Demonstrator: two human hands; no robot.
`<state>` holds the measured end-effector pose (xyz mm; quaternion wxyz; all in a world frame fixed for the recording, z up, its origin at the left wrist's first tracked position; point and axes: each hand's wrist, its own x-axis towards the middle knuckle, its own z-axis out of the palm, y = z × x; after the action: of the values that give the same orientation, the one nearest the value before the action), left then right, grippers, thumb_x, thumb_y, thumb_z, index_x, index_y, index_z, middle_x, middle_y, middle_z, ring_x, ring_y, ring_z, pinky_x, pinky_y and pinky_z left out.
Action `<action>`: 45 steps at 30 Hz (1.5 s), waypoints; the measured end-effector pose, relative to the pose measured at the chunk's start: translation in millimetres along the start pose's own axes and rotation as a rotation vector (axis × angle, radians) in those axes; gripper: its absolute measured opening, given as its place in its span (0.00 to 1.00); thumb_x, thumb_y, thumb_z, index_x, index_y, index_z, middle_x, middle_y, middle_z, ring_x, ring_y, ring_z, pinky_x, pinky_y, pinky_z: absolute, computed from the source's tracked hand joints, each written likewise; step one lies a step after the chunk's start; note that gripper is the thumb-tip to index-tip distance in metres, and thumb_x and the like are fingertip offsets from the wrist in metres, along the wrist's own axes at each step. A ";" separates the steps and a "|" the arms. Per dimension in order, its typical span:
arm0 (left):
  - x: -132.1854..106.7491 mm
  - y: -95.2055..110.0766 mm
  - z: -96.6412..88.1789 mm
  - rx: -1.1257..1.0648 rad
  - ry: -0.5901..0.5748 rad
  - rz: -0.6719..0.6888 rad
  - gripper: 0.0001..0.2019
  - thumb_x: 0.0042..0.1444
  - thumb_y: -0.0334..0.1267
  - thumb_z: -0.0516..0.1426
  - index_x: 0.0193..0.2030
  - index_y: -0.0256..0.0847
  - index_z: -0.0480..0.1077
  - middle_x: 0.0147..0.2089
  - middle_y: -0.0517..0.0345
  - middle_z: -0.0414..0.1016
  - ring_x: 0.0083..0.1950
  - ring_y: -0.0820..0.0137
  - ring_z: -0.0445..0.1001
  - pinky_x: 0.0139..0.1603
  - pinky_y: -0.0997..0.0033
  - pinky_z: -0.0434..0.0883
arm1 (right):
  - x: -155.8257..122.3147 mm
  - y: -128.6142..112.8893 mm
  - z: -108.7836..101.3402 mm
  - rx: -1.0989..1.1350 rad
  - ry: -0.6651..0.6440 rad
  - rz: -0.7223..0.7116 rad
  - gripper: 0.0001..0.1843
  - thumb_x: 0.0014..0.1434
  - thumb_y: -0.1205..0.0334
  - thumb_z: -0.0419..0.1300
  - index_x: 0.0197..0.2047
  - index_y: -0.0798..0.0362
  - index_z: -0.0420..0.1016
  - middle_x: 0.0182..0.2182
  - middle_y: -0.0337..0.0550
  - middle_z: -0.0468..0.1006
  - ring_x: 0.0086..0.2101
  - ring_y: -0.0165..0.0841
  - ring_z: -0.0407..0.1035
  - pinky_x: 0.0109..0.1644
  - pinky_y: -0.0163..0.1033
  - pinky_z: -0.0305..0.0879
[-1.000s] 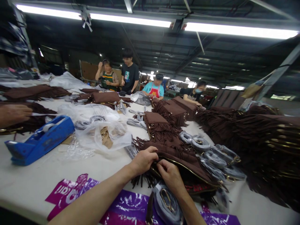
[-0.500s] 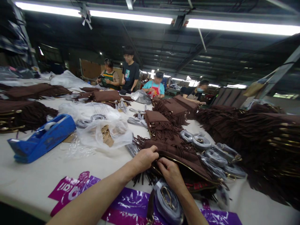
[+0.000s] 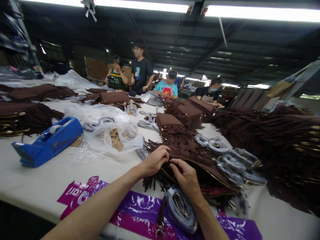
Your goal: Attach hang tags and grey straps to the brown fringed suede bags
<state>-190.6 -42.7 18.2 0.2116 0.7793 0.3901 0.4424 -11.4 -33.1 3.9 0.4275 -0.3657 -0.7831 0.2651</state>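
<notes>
A dark brown fringed bag (image 3: 200, 165) lies in front of me, its gold zip open and a dark inside with a red patch showing. My left hand (image 3: 158, 160) is closed on the bag's left corner, at the zip's end. Close beside it, my right hand (image 3: 185, 175) has thumb and forefinger drawn together at the zip's edge; what is between these fingertips is too small to make out. Under my right wrist lies a coiled strap wrapped in plastic (image 3: 181, 211), with a gold clip. A purple and magenta printed plastic bag (image 3: 140, 213) is spread beneath.
A blue tape dispenser (image 3: 50, 141) and a clear plastic bag with tags (image 3: 125, 136) are at left. Several wrapped straps (image 3: 231, 163) lie right of the bag. A tall pile of fringed bags (image 3: 280, 143) stands at far right. Several people (image 3: 142, 75) are across the table.
My right fingertips have shifted slightly and its forefinger is straighter. My left hand stays at the bag's corner. The view has tilted down a little.
</notes>
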 end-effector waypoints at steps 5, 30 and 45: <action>2.5 7.9 7.4 0.018 0.022 0.077 0.05 0.61 0.28 0.50 0.35 0.39 0.63 0.56 0.47 0.65 0.59 0.65 0.64 0.60 0.63 0.64 | 1.9 0.8 2.7 0.249 -0.043 0.140 0.11 0.58 0.55 0.59 0.35 0.52 0.77 0.17 0.32 0.65 0.19 0.27 0.59 0.25 0.33 0.58; -57.9 92.3 -39.8 -0.280 -0.185 -0.176 0.12 0.63 0.42 0.52 0.35 0.38 0.72 0.34 0.53 0.75 0.37 0.69 0.72 0.41 0.72 0.68 | 3.5 13.1 0.8 0.435 -0.158 0.210 0.12 0.52 0.53 0.63 0.31 0.54 0.77 0.23 0.37 0.76 0.18 0.25 0.61 0.22 0.31 0.55; -25.3 44.3 4.3 0.531 0.181 -0.339 0.05 0.59 0.32 0.53 0.31 0.40 0.66 0.31 0.59 0.73 0.33 0.70 0.71 0.33 0.73 0.60 | 3.0 1.4 -2.5 0.396 -0.232 0.190 0.12 0.54 0.54 0.60 0.27 0.53 0.73 0.21 0.33 0.67 0.21 0.27 0.59 0.25 0.33 0.54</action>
<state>-176.0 -89.7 32.6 0.0360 0.6888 0.6333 0.3510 -9.9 -29.6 5.5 0.3710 -0.3140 -0.7219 0.4926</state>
